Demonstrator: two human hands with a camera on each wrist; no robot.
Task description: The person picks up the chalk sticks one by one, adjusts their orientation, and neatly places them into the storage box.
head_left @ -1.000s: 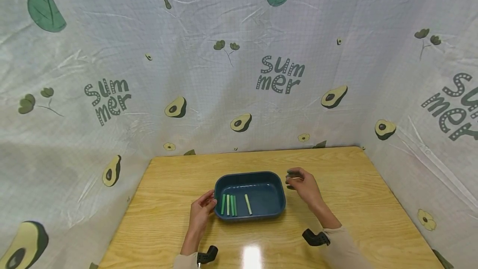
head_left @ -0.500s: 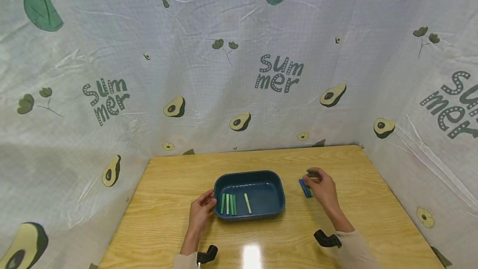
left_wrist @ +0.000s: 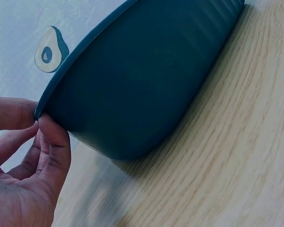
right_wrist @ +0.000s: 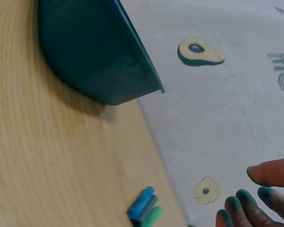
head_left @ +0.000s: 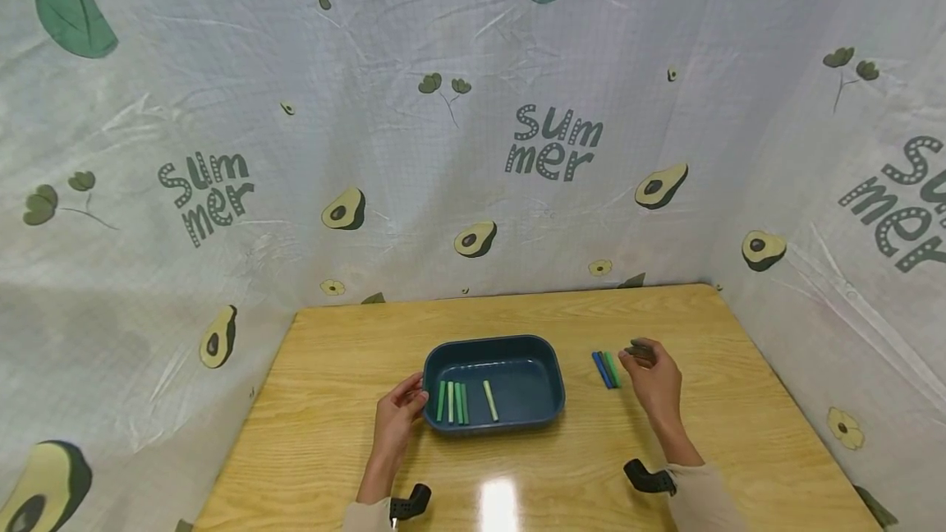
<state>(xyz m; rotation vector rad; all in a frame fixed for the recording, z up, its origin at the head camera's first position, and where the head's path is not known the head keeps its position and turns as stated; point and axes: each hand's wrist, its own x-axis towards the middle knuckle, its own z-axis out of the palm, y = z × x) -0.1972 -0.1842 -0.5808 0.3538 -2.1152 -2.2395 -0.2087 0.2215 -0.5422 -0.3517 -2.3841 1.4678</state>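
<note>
In the head view my left hand pinches the left rim of a dark teal plastic box. The left wrist view shows thumb and finger meeting on that rim. Several green and yellow-green chalk sticks lie inside, mostly side by side at the left, one apart near the middle. To the box's right, a blue chalk stick, a dark one and a green one lie together on the table. Just right of them hovers my right hand, its fingers loosely bent around nothing and its fingertips stained dark green.
The box and loose sticks rest on a wooden table. A white cloth printed with avocados and leaves hangs behind the table and at both sides. Black wrist cameras sit on both wrists.
My right hand has moved right, from beside the box to beyond the loose chalk sticks, uncovering them. My left hand and the box stay in place.
</note>
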